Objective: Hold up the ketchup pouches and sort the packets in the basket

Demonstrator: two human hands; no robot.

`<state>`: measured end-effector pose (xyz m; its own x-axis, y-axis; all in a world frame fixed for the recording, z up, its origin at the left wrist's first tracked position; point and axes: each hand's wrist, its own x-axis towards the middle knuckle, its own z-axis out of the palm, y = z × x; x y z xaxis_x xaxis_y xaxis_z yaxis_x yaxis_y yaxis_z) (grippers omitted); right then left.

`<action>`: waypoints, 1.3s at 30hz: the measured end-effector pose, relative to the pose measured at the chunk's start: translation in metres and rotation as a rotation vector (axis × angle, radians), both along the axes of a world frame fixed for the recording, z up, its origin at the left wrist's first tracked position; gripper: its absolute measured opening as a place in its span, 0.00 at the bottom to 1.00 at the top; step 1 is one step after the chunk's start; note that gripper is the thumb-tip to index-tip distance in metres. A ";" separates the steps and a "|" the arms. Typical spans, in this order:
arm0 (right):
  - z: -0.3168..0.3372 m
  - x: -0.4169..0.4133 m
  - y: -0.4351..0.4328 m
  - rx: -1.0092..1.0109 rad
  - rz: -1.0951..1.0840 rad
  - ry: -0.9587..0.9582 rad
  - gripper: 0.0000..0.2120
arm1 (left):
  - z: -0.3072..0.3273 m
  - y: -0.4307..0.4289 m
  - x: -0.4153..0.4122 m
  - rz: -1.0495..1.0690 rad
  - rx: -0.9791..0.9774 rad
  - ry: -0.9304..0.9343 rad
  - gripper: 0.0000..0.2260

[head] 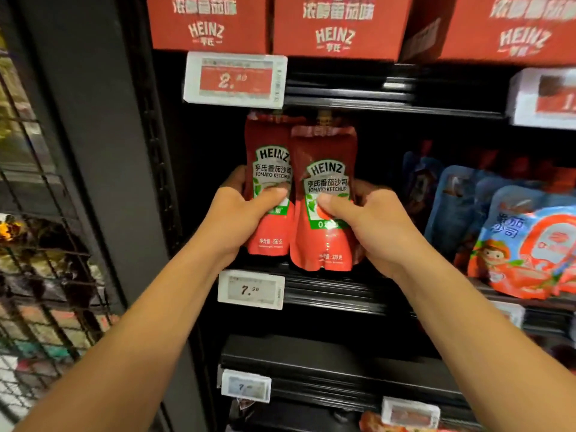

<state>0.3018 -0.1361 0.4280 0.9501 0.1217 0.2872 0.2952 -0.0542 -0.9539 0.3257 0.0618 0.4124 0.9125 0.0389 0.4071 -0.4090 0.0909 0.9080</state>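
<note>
Two red Heinz tomato ketchup pouches stand upright side by side at the front of a dark shop shelf [330, 294]. My left hand [237, 219] grips the left pouch [270, 151], thumb across its label and fingers behind it. My right hand [374, 226] grips the right pouch [324, 151] the same way, thumb on the label. The right pouch sits slightly lower and nearer to me, overlapping the left one's edge. Both pouch bottoms are close to the shelf edge; whether they rest on it I cannot tell.
Red Heinz cartons [336, 26] fill the shelf above. Price tags read 2. [235, 79] and 7.99 [251, 289]. Blue and orange pouches [514, 238] stand to the right on the same shelf. A black upright [93, 151] and wire rack [40, 260] are at left.
</note>
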 end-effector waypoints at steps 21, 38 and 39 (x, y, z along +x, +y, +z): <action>-0.014 0.018 -0.012 -0.347 -0.171 -0.108 0.20 | -0.010 0.011 0.000 0.399 0.623 -0.021 0.31; 0.006 0.052 0.009 -0.619 -0.327 -0.049 0.25 | 0.006 -0.004 0.047 0.475 0.762 0.147 0.34; 0.005 0.053 0.009 -0.609 -0.326 -0.050 0.25 | 0.005 -0.004 0.048 0.473 0.766 0.147 0.34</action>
